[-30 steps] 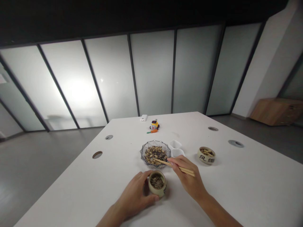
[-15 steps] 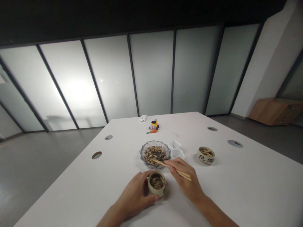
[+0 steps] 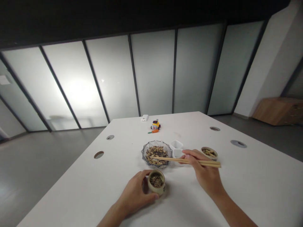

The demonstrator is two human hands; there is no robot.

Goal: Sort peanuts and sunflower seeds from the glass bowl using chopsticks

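Note:
My left hand [image 3: 138, 190] curls around the left side of a small cream cup [image 3: 156, 189], thumb in front and fingers behind. Striped seeds [image 3: 156, 181] lie inside that cup. My right hand [image 3: 204, 168] grips a pair of wooden chopsticks [image 3: 175, 160], held nearly level and pointing left. Their tips reach into a scalloped glass bowl [image 3: 145, 160] of mixed seeds and nuts [image 3: 157, 151]. Whether the tips pinch a piece is too small to tell. Behind my right hand stands a second cream cup [image 3: 215, 158] with peanut-like pieces in it, its front partly hidden.
Two white plastic dishes [image 3: 176, 144] sit right of the glass bowl, the nearer one partly covered by my fingers. Farther back are a yellow toy vehicle [image 3: 155, 125], an orange carrot-shaped piece [image 3: 153, 131] and a white box-like device [image 3: 144, 118]. Round holes [image 3: 98, 154] pierce the white tabletop [image 3: 71, 195].
My right hand has moved right and the chopsticks have swung flatter, their tips still in the glass bowl. It now partly hides the second cup. My left hand stays on its cup.

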